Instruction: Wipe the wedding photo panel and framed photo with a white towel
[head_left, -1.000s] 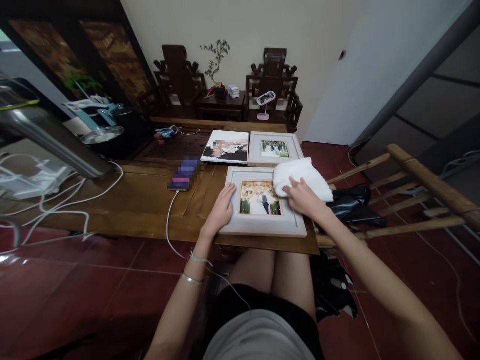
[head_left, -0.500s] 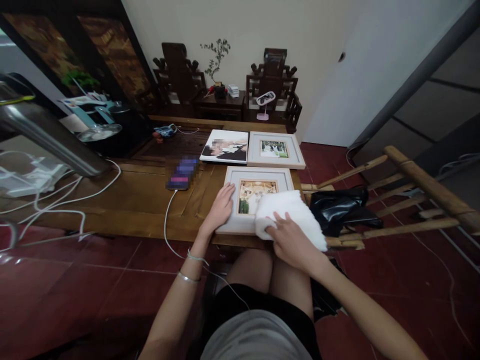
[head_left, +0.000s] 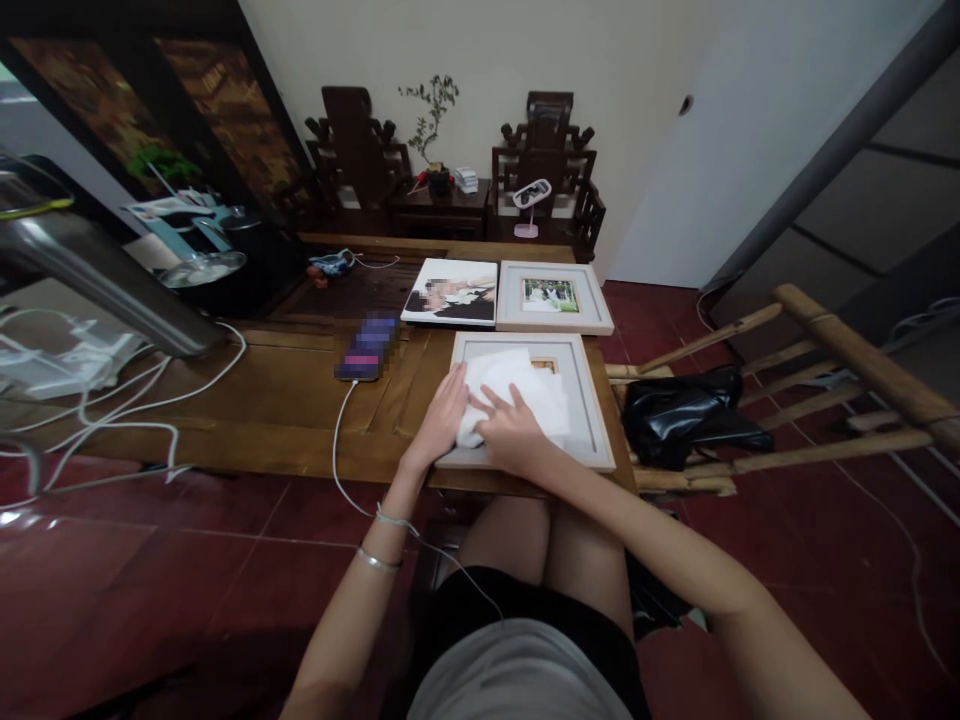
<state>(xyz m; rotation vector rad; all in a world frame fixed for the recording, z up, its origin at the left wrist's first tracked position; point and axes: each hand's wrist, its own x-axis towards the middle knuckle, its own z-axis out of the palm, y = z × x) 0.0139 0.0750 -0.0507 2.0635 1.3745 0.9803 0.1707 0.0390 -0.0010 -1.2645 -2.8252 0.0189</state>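
Observation:
A picture frame (head_left: 602, 452) with a pale wooden rim lies flat near the table's front edge, its photo mostly covered. My right hand (head_left: 514, 428) presses a white towel (head_left: 551, 405) onto its glass, left of the middle, thumb tucked against the bunched cloth and fingers spread over it. Along the frame's left edge rests my left hand (head_left: 444, 415), fingers stretched out and flat, right beside the towel. Behind it are a second framed photo (head_left: 553, 295) and a white-and-black picture panel (head_left: 452, 290), side by side.
A phone (head_left: 367, 348) on a white charging cable lies left of the frame. Farther left are a steel flask (head_left: 112, 265) and tangled cables (head_left: 90, 425). At the right stands a bamboo chair (head_left: 847, 350) with a black bag (head_left: 686, 410). Dark wooden chairs line the wall.
My right hand has swept the towel leftward across the glass, from the frame's lower right corner to beside my left hand. The left hand stays at the left edge.

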